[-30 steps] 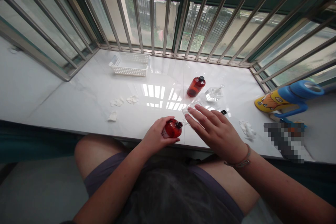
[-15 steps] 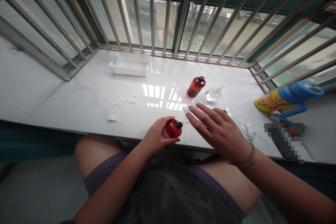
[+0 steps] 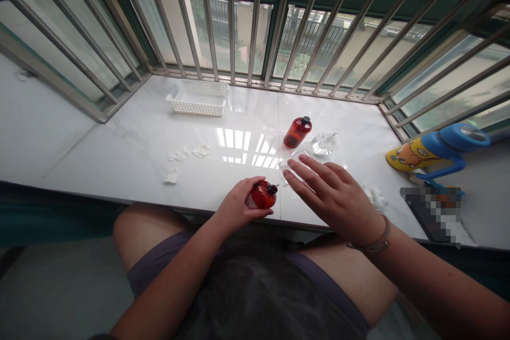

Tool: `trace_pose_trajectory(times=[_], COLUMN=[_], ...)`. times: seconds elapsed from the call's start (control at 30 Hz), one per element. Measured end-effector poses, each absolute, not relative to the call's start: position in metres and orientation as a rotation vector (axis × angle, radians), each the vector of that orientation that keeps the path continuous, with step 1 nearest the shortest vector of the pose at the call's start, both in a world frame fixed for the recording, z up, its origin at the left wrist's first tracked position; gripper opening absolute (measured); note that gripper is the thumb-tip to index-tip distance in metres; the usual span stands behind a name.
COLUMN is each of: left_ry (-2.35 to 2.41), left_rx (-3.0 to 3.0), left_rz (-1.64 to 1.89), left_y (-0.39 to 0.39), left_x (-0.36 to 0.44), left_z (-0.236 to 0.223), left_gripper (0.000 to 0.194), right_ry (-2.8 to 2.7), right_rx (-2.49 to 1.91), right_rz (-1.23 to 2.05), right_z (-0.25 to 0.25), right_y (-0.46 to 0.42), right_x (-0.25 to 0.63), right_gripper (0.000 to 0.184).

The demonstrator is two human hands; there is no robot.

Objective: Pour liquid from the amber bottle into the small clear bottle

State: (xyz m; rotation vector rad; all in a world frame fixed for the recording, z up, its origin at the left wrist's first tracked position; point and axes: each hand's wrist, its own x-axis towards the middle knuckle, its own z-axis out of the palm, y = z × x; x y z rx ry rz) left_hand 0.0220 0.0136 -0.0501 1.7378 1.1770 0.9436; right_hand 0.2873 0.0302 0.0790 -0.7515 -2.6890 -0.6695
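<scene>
My left hand (image 3: 239,207) is wrapped round a red-brown bottle (image 3: 263,197). The bottle is tilted, and its dark, uncapped-looking neck points right toward a clear plastic container (image 3: 289,162). Something thin and clear shows between the neck and the container; I cannot make out what it is. The long fingers of my right hand (image 3: 330,191) reach over the container, and the thumb is hidden underneath. The hand appears to grip the container's right side. Behind them a second red-brown bottle (image 3: 297,132) stands with a black cap, beside a small clear box (image 3: 324,143).
A white perforated basket (image 3: 197,100) sits by the barred window. Crumpled tissues (image 3: 178,154) lie on the white counter (image 3: 131,143) at the left. More tissue (image 3: 375,197) is beside my right wrist. A blue-and-yellow flask (image 3: 430,146) and a partly blurred dark item (image 3: 422,212) are at the right.
My right hand has shifted very slightly to the right, and the clear container seems to move with it. A small black thing behind that hand is now hidden. My left hand stays still.
</scene>
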Motion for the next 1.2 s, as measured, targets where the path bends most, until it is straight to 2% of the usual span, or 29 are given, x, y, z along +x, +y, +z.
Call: trace_pose_trajectory(times=[0.5, 0.93, 1.2], left_ry=[1.180, 1.182, 1.184], left_rx=[1.729, 1.723, 1.721], left_rz=[0.933, 0.920, 0.921], left_y=[0.0146, 0.0159, 0.0159], left_x=[0.0219, 0.0213, 0.0212], left_z=[-0.0500, -0.0495, -0.0503], left_gripper=[0.083, 0.085, 0.085], right_ry=[-2.712, -2.723, -2.726], right_rx=[-0.771, -0.718, -0.721], right_rz=[-0.630, -0.672, -0.656], right_z=[0.0817, 0.0839, 0.0792], right_y=[0.0307, 0.0319, 0.0313], right_x=[0.2902, 0.2882, 0.2874], right_gripper=[0.053, 0.044, 0.047])
